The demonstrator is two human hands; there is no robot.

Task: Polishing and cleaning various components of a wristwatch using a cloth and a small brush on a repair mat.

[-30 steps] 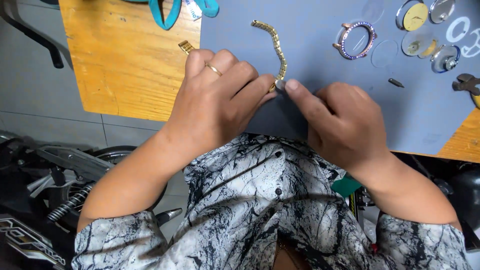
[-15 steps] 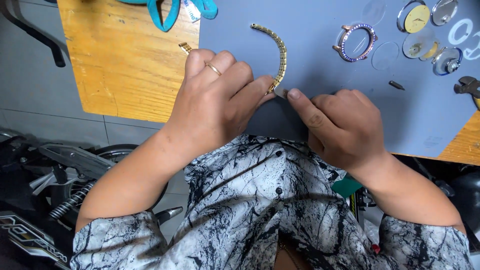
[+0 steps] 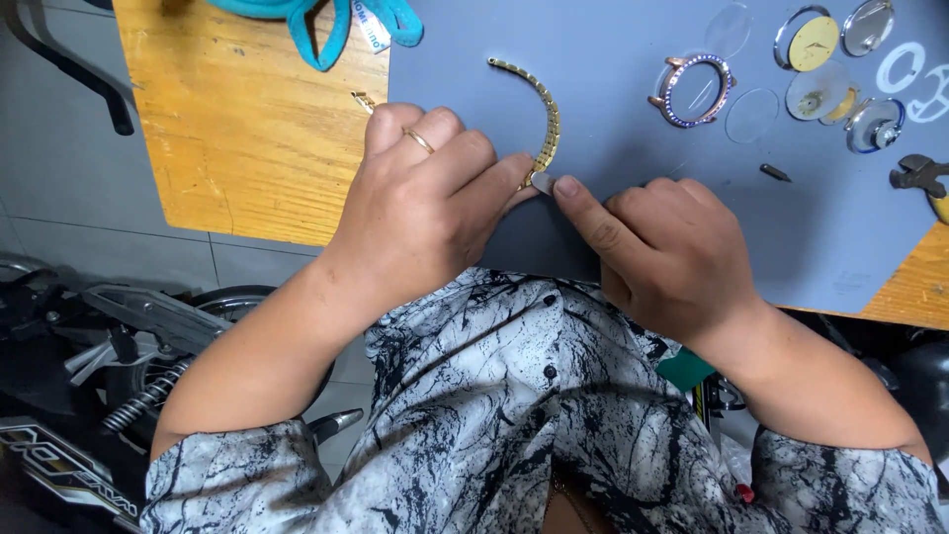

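Note:
A gold metal watch band (image 3: 543, 111) curves across the grey mat (image 3: 633, 148), its near end pinched under the fingers of my left hand (image 3: 425, 213), which wears a ring. Another short piece of gold band (image 3: 364, 100) sticks out beyond that hand at the mat's left edge. My right hand (image 3: 662, 247) grips a small thin metal tool (image 3: 542, 182) whose tip meets the band's near end, right between both hands' fingertips.
A rose-gold watch case with stones (image 3: 692, 89), clear crystals (image 3: 751, 114), a yellow dial (image 3: 813, 42), round case parts (image 3: 872, 124) and a small screw-like piece (image 3: 775, 172) lie at the mat's far right. Pliers (image 3: 919, 176) sit at the right edge. A teal strap (image 3: 336, 20) rests on the wooden table (image 3: 247, 129).
The band's free end has swung from straight to a curve arcing left. Both hands stay pinched at its near end, shifted only slightly.

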